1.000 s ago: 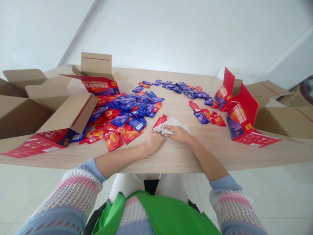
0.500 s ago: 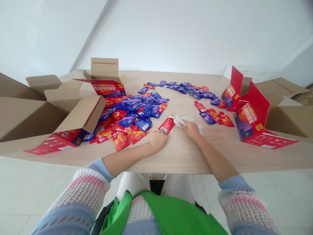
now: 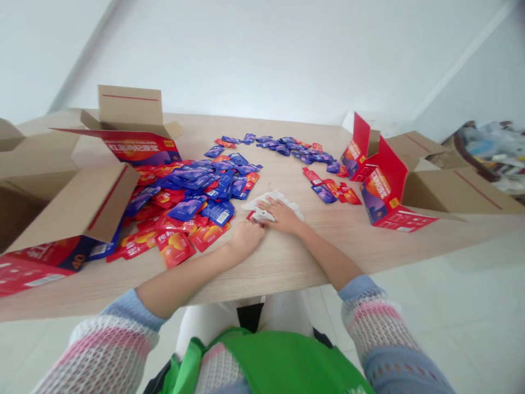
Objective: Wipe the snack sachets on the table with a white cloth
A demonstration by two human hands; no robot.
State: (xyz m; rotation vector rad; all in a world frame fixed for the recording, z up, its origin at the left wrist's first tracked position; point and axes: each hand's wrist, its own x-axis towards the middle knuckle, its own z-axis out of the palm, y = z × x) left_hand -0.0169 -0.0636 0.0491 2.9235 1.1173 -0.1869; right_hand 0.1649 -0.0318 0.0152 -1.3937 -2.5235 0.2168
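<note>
My right hand (image 3: 282, 215) lies on a crumpled white tissue (image 3: 274, 199) near the middle of the wooden table (image 3: 295, 257), fingers pressed onto it over a red sachet (image 3: 251, 215), of which only a corner shows. My left hand (image 3: 245, 238) rests curled on the tabletop just beside it, at the sachet's near end; whether it grips anything is hidden. To the left spreads a heap of blue and red sachets (image 3: 192, 197).
Open cardboard cartons (image 3: 86, 202) and red printed boxes (image 3: 135, 148) stand at the left. More red boxes (image 3: 379, 189) and a brown carton (image 3: 451, 189) sit at the right. A thinner arc of sachets (image 3: 287, 148) lies at the back, a few more (image 3: 332, 191) by the right boxes.
My right hand has drawn the tissue back over the red sachet, which lay exposed half a second ago. The camera has swung toward the right.
</note>
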